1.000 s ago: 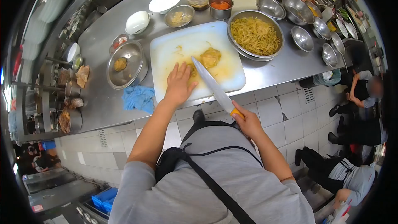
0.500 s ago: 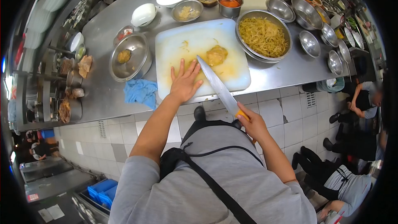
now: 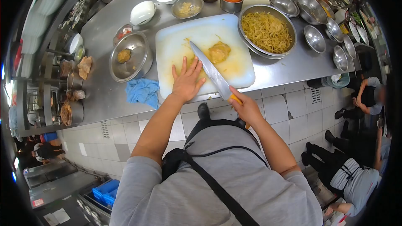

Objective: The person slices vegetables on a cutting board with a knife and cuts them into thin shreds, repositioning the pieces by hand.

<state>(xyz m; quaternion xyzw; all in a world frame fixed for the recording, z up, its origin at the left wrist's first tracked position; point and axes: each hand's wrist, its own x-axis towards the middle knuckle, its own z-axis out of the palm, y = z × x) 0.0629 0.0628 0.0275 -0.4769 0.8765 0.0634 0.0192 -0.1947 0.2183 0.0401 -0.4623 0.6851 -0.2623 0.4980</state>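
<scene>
My left hand lies flat with fingers spread on the white cutting board. Some yellowish food shows at its fingertips, mostly hidden by the hand. In my right hand is the orange handle of a large kitchen knife. Its blade slants across the board just right of my left fingers, the tip pointing away from me. A yellow-brown lump of food sits to the right of the blade. Small yellow shreds lie near the knife tip.
A steel bowl of yellow shreds stands right of the board. To the left are a steel bowl with one lump and a blue cloth. Behind are a red-filled container and a small bowl. People stand at right.
The knife has moved forward and left, so its tip reaches farther across the board. My right hand has come closer to the board. My left hand stays in place.
</scene>
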